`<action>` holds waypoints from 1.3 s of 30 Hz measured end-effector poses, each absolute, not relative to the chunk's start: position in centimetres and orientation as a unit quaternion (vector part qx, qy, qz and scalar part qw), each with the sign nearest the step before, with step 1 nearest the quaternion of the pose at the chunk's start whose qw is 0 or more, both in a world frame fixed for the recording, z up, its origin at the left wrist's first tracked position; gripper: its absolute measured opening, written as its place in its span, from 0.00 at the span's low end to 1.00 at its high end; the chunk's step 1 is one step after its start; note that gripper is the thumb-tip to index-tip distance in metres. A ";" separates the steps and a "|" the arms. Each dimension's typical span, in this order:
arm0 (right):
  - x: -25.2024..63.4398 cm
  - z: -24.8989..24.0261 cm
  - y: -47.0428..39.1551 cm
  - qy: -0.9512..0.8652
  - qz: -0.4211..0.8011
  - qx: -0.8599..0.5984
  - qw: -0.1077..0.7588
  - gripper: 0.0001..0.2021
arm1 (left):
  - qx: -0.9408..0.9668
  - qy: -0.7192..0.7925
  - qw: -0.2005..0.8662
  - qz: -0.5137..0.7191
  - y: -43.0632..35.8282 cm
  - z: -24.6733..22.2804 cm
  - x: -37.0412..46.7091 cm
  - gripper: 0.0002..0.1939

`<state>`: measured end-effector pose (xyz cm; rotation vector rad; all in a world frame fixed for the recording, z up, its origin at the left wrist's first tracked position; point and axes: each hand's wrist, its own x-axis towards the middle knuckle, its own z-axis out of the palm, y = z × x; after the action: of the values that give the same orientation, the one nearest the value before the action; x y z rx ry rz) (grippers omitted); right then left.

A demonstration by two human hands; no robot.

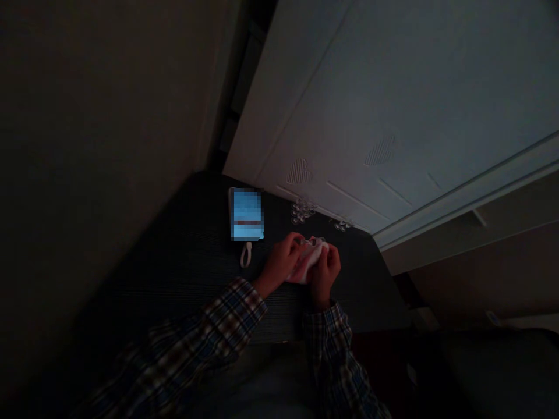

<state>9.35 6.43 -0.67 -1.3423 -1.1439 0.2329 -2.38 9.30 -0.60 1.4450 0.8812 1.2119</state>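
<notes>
Both hands hold a small pink-and-white piece of cloth (pixel 303 270) just over the dark table. My left hand (pixel 282 259) is closed on its left side, fingers bent at the upper edge. On the opposite side, my right hand (pixel 326 269) pinches the cloth between thumb and fingers. Small light ring-like pieces (pixel 311 241) show at the cloth's top edge; dim light hides what they are exactly. Behind the hands lies a cluster of clear, shiny round pieces (pixel 302 210), with a smaller cluster (pixel 343 223) to its right.
A device with a lit, blurred screen (pixel 247 213) lies to the left, a white strap loop (pixel 246 255) below it. The dark wood-grain table (pixel 174 262) meets a white panel (pixel 349 116) with heart patterns at the back. A plain wall (pixel 109 116) rises on the left.
</notes>
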 end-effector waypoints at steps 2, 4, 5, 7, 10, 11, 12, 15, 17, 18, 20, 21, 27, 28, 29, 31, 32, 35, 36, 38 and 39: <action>9.3 -0.7 6.4 -0.501 0.104 -0.585 0.630 0.13 | 0.588 0.374 0.512 0.502 9.4 -0.6 -2.4 0.13; 9.4 -0.7 6.4 -0.503 0.105 -0.582 0.630 0.13 | 0.578 0.378 0.519 0.504 9.5 -0.7 -2.4 0.15; 9.3 -0.7 6.4 -0.506 0.105 -0.581 0.629 0.13 | 0.574 0.380 0.520 0.506 9.5 -0.8 -2.4 0.16; 9.3 -0.8 6.4 -0.514 0.107 -0.578 0.625 0.13 | 0.570 0.385 0.516 0.510 9.6 -0.9 -2.4 0.18; 9.3 -0.8 6.4 -0.518 0.107 -0.582 0.618 0.13 | 0.564 0.390 0.514 0.515 9.6 -1.0 -2.4 0.16; 9.3 -0.8 6.4 -0.517 0.106 -0.585 0.616 0.13 | 0.563 0.389 0.515 0.516 9.6 -1.0 -2.4 0.15; 9.4 -0.8 6.5 -0.515 0.104 -0.588 0.614 0.13 | 0.564 0.387 0.513 0.519 9.5 -1.0 -2.4 0.16; 9.6 -0.9 6.6 -0.511 0.097 -0.594 0.614 0.13 | 0.575 0.376 0.504 0.523 9.4 -1.0 -2.3 0.18; 9.7 -1.0 6.6 -0.507 0.092 -0.595 0.617 0.13 | 0.578 0.363 0.510 0.523 9.5 -1.1 -2.3 0.16; 9.7 -1.0 6.6 -0.506 0.091 -0.595 0.618 0.13 | 0.577 0.358 0.515 0.524 9.5 -1.2 -2.3 0.14; 9.8 -1.0 6.6 -0.507 0.089 -0.596 0.616 0.13 | 0.574 0.356 0.518 0.525 9.7 -1.2 -2.2 0.13; 9.8 -1.1 6.5 -0.508 0.089 -0.596 0.615 0.13 | 0.573 0.360 0.516 0.525 9.7 -1.2 -2.2 0.13; 9.4 -0.7 6.3 -0.518 0.111 -0.575 0.623 0.13 | 0.595 0.413 0.487 0.488 9.7 -0.9 -2.3 0.21; 9.3 -0.6 6.3 -0.519 0.109 -0.575 0.622 0.13 | 0.603 0.416 0.480 0.482 9.7 -0.9 -2.3 0.21; 9.2 -0.6 6.2 -0.519 0.105 -0.576 0.622 0.12 | 0.609 0.417 0.476 0.478 9.6 -0.8 -2.3 0.21; 9.1 -0.5 6.3 -0.517 0.099 -0.578 0.623 0.12 | 0.609 0.416 0.479 0.476 9.6 -0.9 -2.3 0.19; 9.1 -0.5 6.3 -0.516 0.099 -0.579 0.624 0.12 | 0.604 0.416 0.485 0.476 9.6 -1.0 -2.3 0.17; 9.2 -0.6 6.4 -0.511 0.095 -0.588 0.620 0.12 | 0.592 0.406 0.493 0.491 9.5 -1.2 -2.2 0.14; 9.3 -0.6 6.4 -0.509 0.092 -0.591 0.619 0.12 | 0.593 0.401 0.489 0.499 9.5 -1.3 -2.1 0.17; 9.4 -0.7 6.5 -0.506 0.086 -0.595 0.618 0.12 | 0.602 0.388 0.478 0.509 9.5 -1.4 -2.1 0.20; 9.4 -0.7 6.5 -0.505 0.086 -0.595 0.619 0.12 | 0.605 0.383 0.476 0.510 9.5 -1.4 -2.1 0.19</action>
<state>9.40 6.46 -0.74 -1.3685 -1.1620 0.1981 -2.08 9.53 -1.44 1.4788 0.9363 1.2473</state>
